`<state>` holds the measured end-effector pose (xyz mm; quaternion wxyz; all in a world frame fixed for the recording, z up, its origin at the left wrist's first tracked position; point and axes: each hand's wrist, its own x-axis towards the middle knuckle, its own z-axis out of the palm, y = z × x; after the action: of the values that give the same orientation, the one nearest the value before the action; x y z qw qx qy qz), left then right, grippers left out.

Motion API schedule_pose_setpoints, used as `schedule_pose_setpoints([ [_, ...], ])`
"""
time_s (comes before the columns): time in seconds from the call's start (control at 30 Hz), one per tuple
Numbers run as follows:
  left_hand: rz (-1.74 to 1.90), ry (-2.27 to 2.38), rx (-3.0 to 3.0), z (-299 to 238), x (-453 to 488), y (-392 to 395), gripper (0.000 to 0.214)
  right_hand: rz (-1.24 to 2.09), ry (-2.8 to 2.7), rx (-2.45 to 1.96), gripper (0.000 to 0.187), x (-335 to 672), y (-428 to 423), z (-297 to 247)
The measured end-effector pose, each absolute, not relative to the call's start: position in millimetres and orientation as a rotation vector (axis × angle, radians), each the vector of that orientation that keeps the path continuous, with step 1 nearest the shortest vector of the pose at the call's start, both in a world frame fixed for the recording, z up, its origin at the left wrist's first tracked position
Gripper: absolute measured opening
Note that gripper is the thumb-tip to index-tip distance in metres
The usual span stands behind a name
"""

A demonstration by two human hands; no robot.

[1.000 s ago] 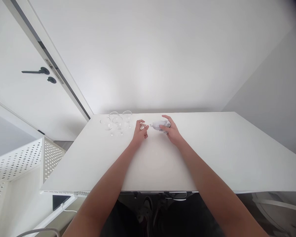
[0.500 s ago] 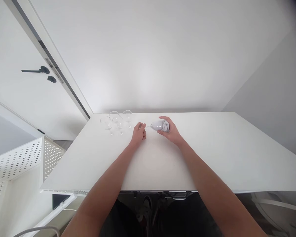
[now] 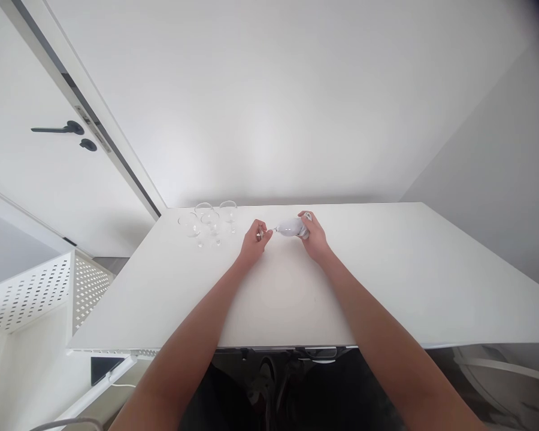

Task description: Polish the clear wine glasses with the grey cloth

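A stemmed wine glass [image 3: 288, 227] is held sideways just above the white table [image 3: 386, 281], its bowl pointing right. My left hand [image 3: 255, 239] is closed around the glass's foot and stem. My right hand [image 3: 313, 236] is closed around a pale cloth [image 3: 303, 228] pressed against the bowl. Left of my hands, several more clear stemmed glasses [image 3: 209, 220] stand upright in a cluster near the table's far left corner.
A white wall runs behind the table. A white door with a black handle [image 3: 56, 129] is at the left. A white perforated metal unit [image 3: 31, 293] stands beside the table's left edge. The table's near edge lies above my dark-clad legs.
My right hand has curled tighter round the cloth and bowl and shifted slightly. My left hand's grip on the foot has turned a little. The view has drifted slightly.
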<state>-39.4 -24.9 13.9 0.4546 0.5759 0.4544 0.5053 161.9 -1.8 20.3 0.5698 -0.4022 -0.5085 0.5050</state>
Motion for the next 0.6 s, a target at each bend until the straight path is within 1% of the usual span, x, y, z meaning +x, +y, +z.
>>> schedule_pose_setpoints([
  [0.1,1.200,1.129,1.361,12.2,-41.3,-23.4,0.036,1.098,-1.273,-0.929,0.034,163.8,-7.5,23.3],
  [0.27,1.127,1.083,1.219,11.8,-44.8,-22.1,0.041,0.926,-1.472,-0.904,0.038,164.7,-19.7,30.6],
  [0.33,1.134,1.077,1.214,13.0,-44.9,-22.3,0.042,0.927,-1.430,-0.912,0.039,163.3,-18.0,29.3],
  [0.43,1.165,1.032,1.239,16.1,-43.3,-23.7,0.037,0.989,-1.268,-0.934,0.043,162.1,-8.4,21.9],
  [0.5,1.186,1.002,1.258,18.0,-41.9,-25.0,0.037,1.031,-1.204,-0.959,0.045,163.0,-2.1,16.8],
  [0.6,1.192,1.051,1.299,17.9,-41.6,-25.4,0.036,1.064,-1.191,-0.954,0.043,165.1,-0.4,15.3],
])
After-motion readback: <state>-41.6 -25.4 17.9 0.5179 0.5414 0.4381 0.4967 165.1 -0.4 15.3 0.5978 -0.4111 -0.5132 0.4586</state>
